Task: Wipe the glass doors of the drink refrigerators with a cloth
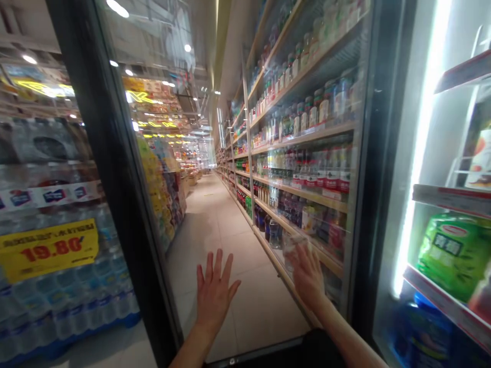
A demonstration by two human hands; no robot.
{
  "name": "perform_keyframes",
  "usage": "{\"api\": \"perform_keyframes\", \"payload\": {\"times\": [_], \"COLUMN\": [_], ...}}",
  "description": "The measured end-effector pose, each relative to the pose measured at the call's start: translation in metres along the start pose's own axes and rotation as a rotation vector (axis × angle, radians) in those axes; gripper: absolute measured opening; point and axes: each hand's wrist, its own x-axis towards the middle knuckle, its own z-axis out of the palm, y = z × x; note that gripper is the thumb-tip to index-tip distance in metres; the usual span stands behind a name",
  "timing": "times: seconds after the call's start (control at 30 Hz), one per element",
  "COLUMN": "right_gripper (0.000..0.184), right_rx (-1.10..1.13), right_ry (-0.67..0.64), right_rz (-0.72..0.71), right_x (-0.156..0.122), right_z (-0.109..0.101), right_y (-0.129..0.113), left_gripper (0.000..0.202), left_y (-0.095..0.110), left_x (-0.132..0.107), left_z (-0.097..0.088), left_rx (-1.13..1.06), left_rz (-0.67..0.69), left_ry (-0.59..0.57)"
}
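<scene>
Left hand: the left hand (215, 294) is spreading its fingers before the glass (230, 199); its grip is standing apart, holding nothing; whether it is touching the pane, I cannot tell.
Right hand: the right hand (310, 278) is reaching forward with extended fingers, blurring; how firmly its grip is closing, I cannot tell.
Cloth: a pale, blurred cloth (288, 250) is lying at the right fingertips, by the glass.
Door edges: the left bar (109, 179) is slanting well clear of the left hand; the bottom rail (264, 351) is running below both hands; the right bar (378, 153) is standing beyond the right hand.
Open room: bare glass is stretching above and between the hands, the aisle (207, 220) and bottle shelves (303, 135) showing in it.
Right side: a green pack (450, 255) is sitting on a lit shelf (445, 301).
Left side: a yellow sign (49, 248) is hanging before bottles (76, 319).
</scene>
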Motion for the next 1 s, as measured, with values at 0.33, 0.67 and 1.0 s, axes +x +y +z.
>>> {"api": "perform_keyframes", "payload": {"times": [0.33, 0.67, 1.0], "right_gripper": [0.056, 0.056, 0.05], "right_rx": [0.071, 0.01, 0.004], "right_ry": [0.002, 0.11, 0.138], "right_rz": [-0.174, -0.192, -0.129], "right_x": [0.039, 0.102, 0.134], "right_z": [0.004, 0.0, -0.002], "right_y": [-0.002, 0.017, 0.032], "left_gripper": [0.045, 0.052, 0.063], "left_y": [-0.008, -0.026, -0.035], "left_x": [0.001, 0.039, 0.08], "left_z": [-0.005, -0.016, -0.018], "left_rx": [-0.018, -0.033, -0.028], "left_rz": [0.024, -0.014, -0.082], "left_ry": [0.013, 0.091, 0.118]}}
